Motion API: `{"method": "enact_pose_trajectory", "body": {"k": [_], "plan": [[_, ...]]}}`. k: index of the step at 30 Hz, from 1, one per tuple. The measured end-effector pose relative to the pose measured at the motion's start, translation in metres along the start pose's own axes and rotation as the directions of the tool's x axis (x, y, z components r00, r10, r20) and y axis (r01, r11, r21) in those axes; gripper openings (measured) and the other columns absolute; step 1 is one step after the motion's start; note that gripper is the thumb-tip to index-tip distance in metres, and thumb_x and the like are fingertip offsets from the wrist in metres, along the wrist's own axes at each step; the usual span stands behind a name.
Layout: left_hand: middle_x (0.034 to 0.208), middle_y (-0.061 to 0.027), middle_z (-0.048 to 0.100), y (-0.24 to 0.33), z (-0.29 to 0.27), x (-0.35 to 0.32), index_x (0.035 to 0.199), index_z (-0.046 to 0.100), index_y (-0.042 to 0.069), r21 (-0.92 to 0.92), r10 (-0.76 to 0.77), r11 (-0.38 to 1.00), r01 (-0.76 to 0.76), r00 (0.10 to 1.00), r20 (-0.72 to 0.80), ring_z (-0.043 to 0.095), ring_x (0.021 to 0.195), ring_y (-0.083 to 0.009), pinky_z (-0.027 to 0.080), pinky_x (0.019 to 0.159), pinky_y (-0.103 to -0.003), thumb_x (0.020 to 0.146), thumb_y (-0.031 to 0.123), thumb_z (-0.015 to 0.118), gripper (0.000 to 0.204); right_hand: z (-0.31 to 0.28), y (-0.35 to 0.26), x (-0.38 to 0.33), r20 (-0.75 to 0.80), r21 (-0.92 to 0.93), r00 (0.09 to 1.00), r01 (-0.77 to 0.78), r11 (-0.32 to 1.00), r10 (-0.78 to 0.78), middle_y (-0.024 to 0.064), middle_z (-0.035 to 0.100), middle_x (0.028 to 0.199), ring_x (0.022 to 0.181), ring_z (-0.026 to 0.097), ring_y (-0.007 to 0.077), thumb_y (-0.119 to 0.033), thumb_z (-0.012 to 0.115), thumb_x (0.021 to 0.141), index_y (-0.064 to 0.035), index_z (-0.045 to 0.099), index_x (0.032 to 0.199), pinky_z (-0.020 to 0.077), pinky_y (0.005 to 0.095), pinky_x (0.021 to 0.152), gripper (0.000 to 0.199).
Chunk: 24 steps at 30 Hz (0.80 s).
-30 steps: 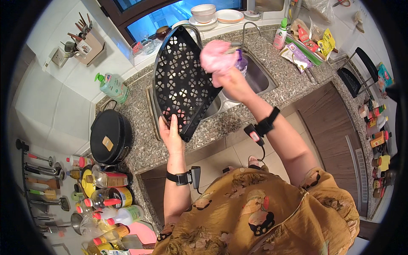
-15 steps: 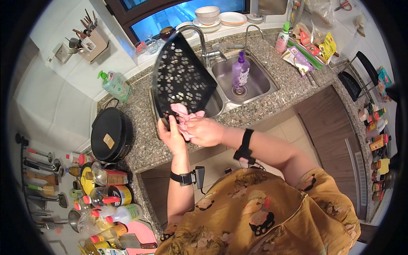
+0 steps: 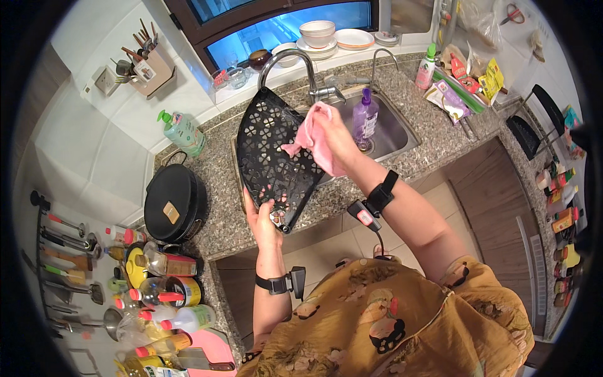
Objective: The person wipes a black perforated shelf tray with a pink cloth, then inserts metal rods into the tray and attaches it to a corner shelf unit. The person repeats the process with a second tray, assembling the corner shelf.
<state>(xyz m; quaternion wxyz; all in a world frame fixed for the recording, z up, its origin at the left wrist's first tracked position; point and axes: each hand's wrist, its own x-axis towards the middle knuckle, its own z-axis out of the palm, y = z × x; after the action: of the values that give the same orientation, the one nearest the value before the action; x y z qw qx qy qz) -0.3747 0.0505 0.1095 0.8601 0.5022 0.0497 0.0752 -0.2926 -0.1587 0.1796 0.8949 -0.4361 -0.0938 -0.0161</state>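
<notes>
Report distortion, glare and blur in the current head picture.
Head view: the fisheye bows the window frame and blackens the corners; head view: bright highlights on the chrome faucet; head view: the pink cloth looks fairly sharp; head view: a dark shape at the right rim is too soft to identify.

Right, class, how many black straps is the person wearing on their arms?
2. One black strap circles the left forearm, behind the left hand gripping the black panel; the other strap circles the right forearm, behind the right hand holding the pink cloth.
</notes>
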Motion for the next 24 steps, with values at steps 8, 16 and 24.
{"method": "enact_pose_trajectory", "body": {"k": [8, 16, 24], "plan": [[0.150, -0.0132, 0.042, 0.003, 0.004, 0.004, 0.157, 0.028, 0.011, 0.093, 0.140, 0.985, -0.146, 0.988, 0.064, 0.051, 0.126, -0.0193, 0.046, 0.101, -0.031, 0.097, 0.007, 0.060, 0.068, -0.025, 0.065, -0.042, 0.388, -0.921, 0.922, 0.387, -0.045, -0.006, 0.0218, 0.043, 0.144, 0.124, 0.049, 0.0419, -0.027, 0.068, 0.089, -0.0140, 0.059, 0.132, 0.0461, 0.0467, 0.101, 0.046], [0.143, -0.0112, 0.052, -0.001, 0.007, -0.001, 0.156, 0.031, 0.014, 0.162, 0.091, 0.980, -0.119, 0.981, 0.171, 0.063, 0.111, -0.0190, 0.052, 0.094, -0.032, 0.100, 0.012, 0.057, 0.061, -0.010, 0.029, 0.041, -0.080, -0.913, 0.865, 0.136, 0.384, -0.496, 0.0196, 0.055, 0.122, 0.101, 0.062, 0.0314, -0.014, 0.069, 0.087, -0.0045, 0.055, 0.132, 0.0525, 0.0349, 0.089, 0.048], [0.157, -0.0085, 0.036, 0.016, 0.026, -0.002, 0.156, 0.031, 0.011, 0.273, 0.109, 0.946, -0.175, 0.965, 0.239, 0.048, 0.127, -0.0140, 0.044, 0.102, -0.027, 0.097, 0.009, 0.062, 0.066, 0.015, 0.061, 0.028, -0.010, -0.907, 0.919, 0.158, 0.391, -0.395, 0.0172, 0.054, 0.110, 0.098, 0.061, 0.0380, -0.010, 0.068, 0.084, -0.0104, 0.061, 0.115, 0.0505, 0.0443, 0.089, 0.032]]}}
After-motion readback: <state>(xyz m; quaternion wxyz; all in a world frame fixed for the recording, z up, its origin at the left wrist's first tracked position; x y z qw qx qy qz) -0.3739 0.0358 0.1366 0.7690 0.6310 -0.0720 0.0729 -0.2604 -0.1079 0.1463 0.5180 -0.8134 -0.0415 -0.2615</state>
